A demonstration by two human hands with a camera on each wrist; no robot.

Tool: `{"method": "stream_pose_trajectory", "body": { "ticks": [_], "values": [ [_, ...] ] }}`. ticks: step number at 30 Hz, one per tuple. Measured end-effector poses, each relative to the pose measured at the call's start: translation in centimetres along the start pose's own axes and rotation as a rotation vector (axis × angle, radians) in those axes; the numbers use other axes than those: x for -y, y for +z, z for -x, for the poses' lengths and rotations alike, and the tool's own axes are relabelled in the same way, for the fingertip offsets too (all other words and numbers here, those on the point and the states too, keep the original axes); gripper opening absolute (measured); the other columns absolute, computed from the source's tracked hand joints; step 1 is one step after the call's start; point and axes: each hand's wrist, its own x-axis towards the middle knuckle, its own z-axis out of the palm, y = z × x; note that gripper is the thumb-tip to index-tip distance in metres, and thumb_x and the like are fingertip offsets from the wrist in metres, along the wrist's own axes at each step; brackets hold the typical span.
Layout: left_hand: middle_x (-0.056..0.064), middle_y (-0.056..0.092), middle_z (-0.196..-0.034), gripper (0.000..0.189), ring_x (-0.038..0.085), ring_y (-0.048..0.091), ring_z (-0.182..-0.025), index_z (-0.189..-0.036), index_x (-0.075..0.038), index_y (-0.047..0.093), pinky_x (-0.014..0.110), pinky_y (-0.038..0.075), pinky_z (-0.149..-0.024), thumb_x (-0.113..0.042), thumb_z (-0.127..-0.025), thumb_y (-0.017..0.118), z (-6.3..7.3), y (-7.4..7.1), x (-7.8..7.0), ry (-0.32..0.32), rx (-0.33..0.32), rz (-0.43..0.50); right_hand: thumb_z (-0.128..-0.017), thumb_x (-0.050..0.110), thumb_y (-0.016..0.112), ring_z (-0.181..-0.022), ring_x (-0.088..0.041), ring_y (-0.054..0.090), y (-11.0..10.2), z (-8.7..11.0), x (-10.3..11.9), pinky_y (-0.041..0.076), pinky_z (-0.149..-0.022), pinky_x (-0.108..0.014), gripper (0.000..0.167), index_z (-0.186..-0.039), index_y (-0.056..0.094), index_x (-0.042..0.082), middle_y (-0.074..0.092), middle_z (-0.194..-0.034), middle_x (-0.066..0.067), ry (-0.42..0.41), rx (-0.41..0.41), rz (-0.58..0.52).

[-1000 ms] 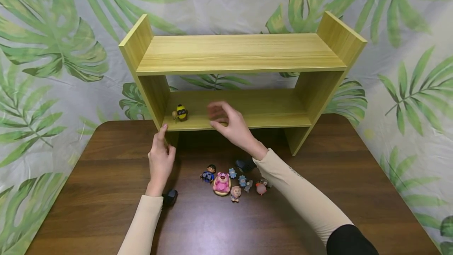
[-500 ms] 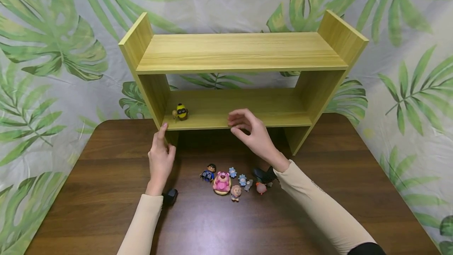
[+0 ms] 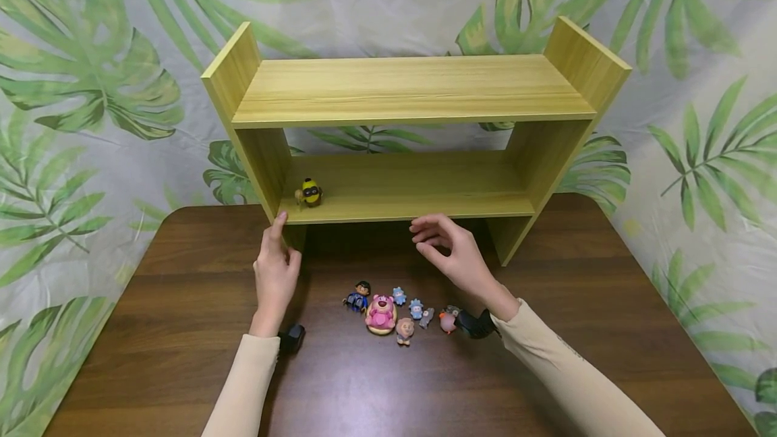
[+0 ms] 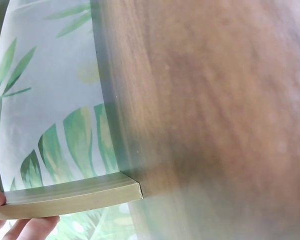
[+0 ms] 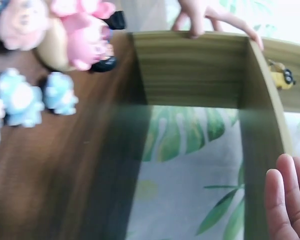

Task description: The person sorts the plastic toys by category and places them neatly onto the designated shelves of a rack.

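Note:
My left hand (image 3: 276,282) grips the front edge of the left side panel (image 4: 85,197) of a light wooden shelf unit (image 3: 413,93), its index fingertip by the middle board's corner. The left wrist view shows fingers (image 4: 37,227) on both sides of the panel. My right hand (image 3: 455,255), fingers loosely bent and holding nothing, hovers just in front of the middle board. On that board's left end stand a yellow Minion figurine (image 3: 311,193) and a small tan figure (image 3: 299,198).
On the brown table (image 3: 376,390) lie a pink bear figurine (image 3: 380,315), a toy figure in blue (image 3: 357,297), two light blue figurines (image 3: 415,309), a pale pink figurine (image 3: 405,332), a grey one (image 3: 427,317) and a round pink one (image 3: 448,322). A leaf-print cloth (image 3: 388,5) hangs behind.
My right hand has drawn back from the middle board, moving right and toward me. The left hand and the figurines have stayed put.

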Motion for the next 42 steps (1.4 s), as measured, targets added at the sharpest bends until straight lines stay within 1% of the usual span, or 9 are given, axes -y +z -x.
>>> {"method": "stream_pose_trajectory", "body": {
  "ticks": [7,9,14,18,21,24,29,34,42],
  "values": [
    [0.02,0.052,-0.11,0.085,0.019,0.033,-0.054,-0.144,-0.032,0.029,0.037,0.029,-0.046,0.018,-0.077,0.051,0.0,0.0,0.0,0.0,-0.002,-0.003,-0.086,-0.01,0.06,-0.089,-0.032,0.061,-0.1,2.3,-1.5,0.05,-0.078,-0.039,0.028,-0.114,0.057,-0.005,0.062,-0.107,-0.021,0.086,0.031,0.068],
    [0.02,0.052,-0.109,0.086,0.019,0.033,-0.054,-0.144,-0.032,0.029,0.037,0.029,-0.046,0.018,-0.077,0.051,0.0,0.1,0.0,0.002,-0.004,-0.003,-0.087,-0.009,0.061,-0.088,-0.03,0.062,-0.1,3.0,-2.8,0.051,-0.077,-0.04,0.029,-0.114,0.058,-0.003,0.063,-0.106,-0.017,0.1,0.036,0.082],
    [0.02,0.052,-0.108,0.088,0.018,0.032,-0.054,-0.144,-0.031,0.029,0.037,0.029,-0.046,0.019,-0.075,0.051,0.0,0.1,0.0,0.004,-0.005,-0.002,-0.087,-0.003,0.064,-0.087,-0.023,0.062,-0.3,4.8,-6.4,0.052,-0.074,-0.036,0.029,-0.116,0.059,0.003,0.065,-0.104,-0.008,0.131,0.056,0.104],
    [0.02,0.052,-0.108,0.087,0.018,0.031,-0.054,-0.144,-0.031,0.029,0.037,0.029,-0.046,0.018,-0.076,0.051,0.0,0.1,0.0,0.003,-0.004,0.001,-0.087,-0.002,0.065,-0.086,-0.018,0.062,-0.6,6.1,-7.5,0.052,-0.072,-0.033,0.028,-0.114,0.06,0.002,0.065,-0.102,-0.012,0.151,0.08,0.119],
    [0.019,0.052,-0.107,0.087,0.018,0.032,-0.054,-0.144,-0.031,0.029,0.037,0.028,-0.046,0.018,-0.076,0.051,0.0,0.1,-0.1,0.004,-0.008,0.001,-0.085,-0.003,0.065,-0.084,-0.016,0.062,-0.8,6.9,-7.9,0.052,-0.071,-0.032,0.029,-0.113,0.06,0.002,0.065,-0.101,-0.016,0.163,0.097,0.132],
    [0.019,0.052,-0.106,0.086,0.019,0.032,-0.054,-0.144,-0.031,0.029,0.037,0.028,-0.047,0.018,-0.077,0.051,-0.1,0.0,-0.2,0.002,-0.011,0.002,-0.084,-0.005,0.066,-0.081,-0.015,0.062,-0.9,7.6,-8.3,0.052,-0.069,-0.031,0.029,-0.112,0.061,0.002,0.066,-0.1,-0.016,0.171,0.105,0.146],
    [0.018,0.051,-0.105,0.086,0.018,0.033,-0.055,-0.144,-0.031,0.03,0.037,0.029,-0.047,0.018,-0.077,0.051,0.0,0.1,-0.1,0.001,-0.017,-0.002,-0.082,-0.007,0.066,-0.078,-0.014,0.061,-1.1,8.5,-8.4,0.051,-0.065,-0.03,0.03,-0.111,0.061,0.0,0.066,-0.097,-0.013,0.18,0.127,0.169],
    [0.018,0.051,-0.104,0.088,0.018,0.031,-0.055,-0.144,-0.032,0.029,0.037,0.028,-0.047,0.019,-0.076,0.051,0.0,0.1,0.0,0.003,-0.017,-0.003,-0.083,-0.005,0.065,-0.078,-0.013,0.06,-1.1,9.3,-8.2,0.049,-0.063,-0.029,0.03,-0.112,0.061,0.002,0.066,-0.097,-0.009,0.216,0.187,0.191],
    [0.018,0.051,-0.106,0.088,0.018,0.031,-0.055,-0.144,-0.033,0.029,0.036,0.028,-0.047,0.019,-0.077,0.051,0.0,0.1,0.0,0.0,-0.007,-0.001,-0.083,-0.002,0.067,-0.082,-0.015,0.058,-0.8,10.1,-8.4,0.05,-0.065,-0.028,0.032,-0.113,0.061,0.003,0.064,-0.099,-0.006,0.231,0.254,0.239]
  ]
}}
